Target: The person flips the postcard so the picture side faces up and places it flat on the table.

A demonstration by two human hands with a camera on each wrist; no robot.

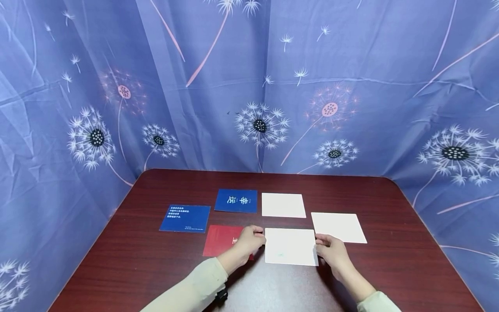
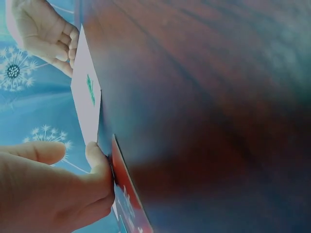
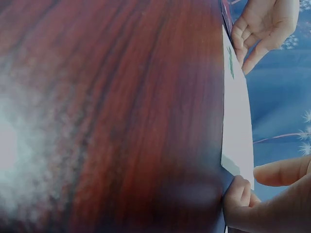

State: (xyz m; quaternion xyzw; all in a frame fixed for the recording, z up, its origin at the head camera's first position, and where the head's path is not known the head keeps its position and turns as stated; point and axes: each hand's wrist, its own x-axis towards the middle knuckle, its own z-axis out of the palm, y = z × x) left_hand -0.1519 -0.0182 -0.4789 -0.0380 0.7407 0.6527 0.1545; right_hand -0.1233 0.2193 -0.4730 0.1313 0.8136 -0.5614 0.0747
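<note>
A white card (image 1: 291,247) with a small green mark lies between my two hands at the front of the table. My left hand (image 1: 247,242) holds it at its left edge, partly covering a red card (image 1: 222,240) with white lettering. In the left wrist view the left thumb (image 2: 95,158) meets the card's end, while another finger stands apart from it. Opposite, my right hand (image 1: 333,253) holds the right edge; in the right wrist view its fingertips (image 3: 238,189) are at the card's corner. Some fingers of both hands are hidden.
Behind lie a blue card with large white characters (image 1: 235,200) and a plain white card (image 1: 283,205). A blue card with small text (image 1: 185,218) is at left, another white card (image 1: 339,227) at right. A patterned blue curtain (image 1: 210,121) hangs behind the dark red table (image 1: 128,260).
</note>
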